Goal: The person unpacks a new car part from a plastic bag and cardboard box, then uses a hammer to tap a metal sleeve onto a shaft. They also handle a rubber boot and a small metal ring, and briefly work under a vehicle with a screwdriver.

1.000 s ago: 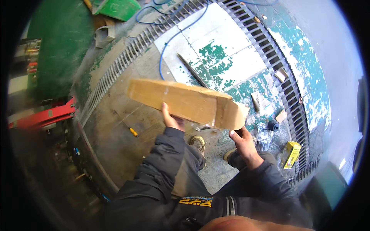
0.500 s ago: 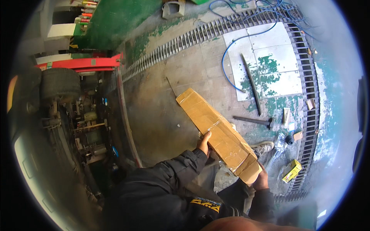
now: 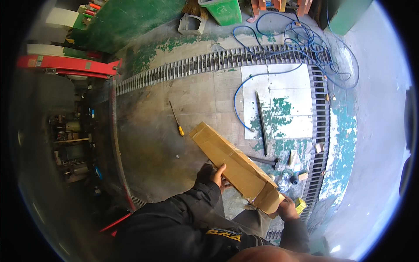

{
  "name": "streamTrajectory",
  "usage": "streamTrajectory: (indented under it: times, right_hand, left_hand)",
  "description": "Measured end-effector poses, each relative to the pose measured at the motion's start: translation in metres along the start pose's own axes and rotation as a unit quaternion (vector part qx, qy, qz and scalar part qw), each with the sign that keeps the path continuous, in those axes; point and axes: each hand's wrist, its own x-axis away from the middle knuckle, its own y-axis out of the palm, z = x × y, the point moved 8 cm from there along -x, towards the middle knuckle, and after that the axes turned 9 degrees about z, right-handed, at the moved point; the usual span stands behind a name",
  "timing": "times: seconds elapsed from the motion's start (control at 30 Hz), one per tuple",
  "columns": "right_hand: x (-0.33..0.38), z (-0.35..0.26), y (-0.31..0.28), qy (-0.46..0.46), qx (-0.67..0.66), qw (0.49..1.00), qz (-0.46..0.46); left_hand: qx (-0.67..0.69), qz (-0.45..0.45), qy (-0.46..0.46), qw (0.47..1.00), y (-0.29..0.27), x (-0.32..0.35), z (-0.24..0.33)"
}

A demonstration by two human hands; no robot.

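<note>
A long brown cardboard box slants across in front of me, its far end to the upper left and its near end, with a flap, at the lower right. My left hand grips its left side around the middle, thumb on top and fingers underneath. At the near end my right hand is closed on the edge beside the flap. What the box contains is hidden. A screwdriver with a yellow handle lies on the floor just beyond the box's far end. A hammer is partly covered by the box.
A pry bar lies on white floor panels, near a tangled blue hose. Metal drain grating borders the floor. A red lift arm and vehicle underside are at left; a green bin stands at the back.
My view has shifted, bringing the green bin and more hose into sight. The screwdriver's yellow handle, earlier covered by the box, now shows. Both hands keep hold of the box.
</note>
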Motion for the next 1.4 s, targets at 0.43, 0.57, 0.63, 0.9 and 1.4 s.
streamTrajectory:
  times: [0.43, 0.57, 0.63, 0.9, 1.4]
  right_hand:
    - [-0.136, -0.168, 0.314, -0.024, 0.023, 0.992, 0.123]
    - [-0.17, -0.258, 0.482, -0.239, 0.355, 0.901, -0.068]
    - [-0.165, -0.293, 0.559, -0.423, 0.538, 0.714, -0.147]
    - [-0.207, -0.388, 0.674, -0.348, 0.534, 0.735, -0.232]
    - [-0.332, -0.534, 1.116, -0.319, 0.695, 0.558, -0.322]
  left_hand:
    - [0.003, 0.01, -0.01, 1.0, -0.006, -0.097, 0.349]
    - [0.055, 0.009, -0.034, 0.998, -0.074, -0.096, 0.484]
    - [0.148, 0.041, 0.001, 0.988, -0.104, -0.093, 0.534]
    - [0.217, 0.081, -0.091, 0.968, -0.109, -0.101, 0.641]
    - [0.498, -0.189, 0.023, 0.846, -0.112, -0.169, 0.984]
